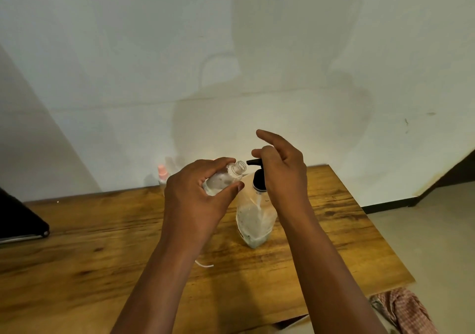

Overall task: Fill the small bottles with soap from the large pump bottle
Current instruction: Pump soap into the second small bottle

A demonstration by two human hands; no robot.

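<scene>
My left hand grips a small clear bottle, uncapped and tilted, its open mouth just left of the black pump spout. The large clear pump bottle stands on the wooden table, partly filled with whitish soap. My right hand rests on top of the black pump head, fingers loosely spread, index finger raised. Another small bottle with a pink cap stands behind my left hand by the wall, mostly hidden.
A dark flat object lies at the table's left edge. A thin white tube lies on the table between my forearms. A checked cloth sits below the table's right corner. The wall rises right behind the table.
</scene>
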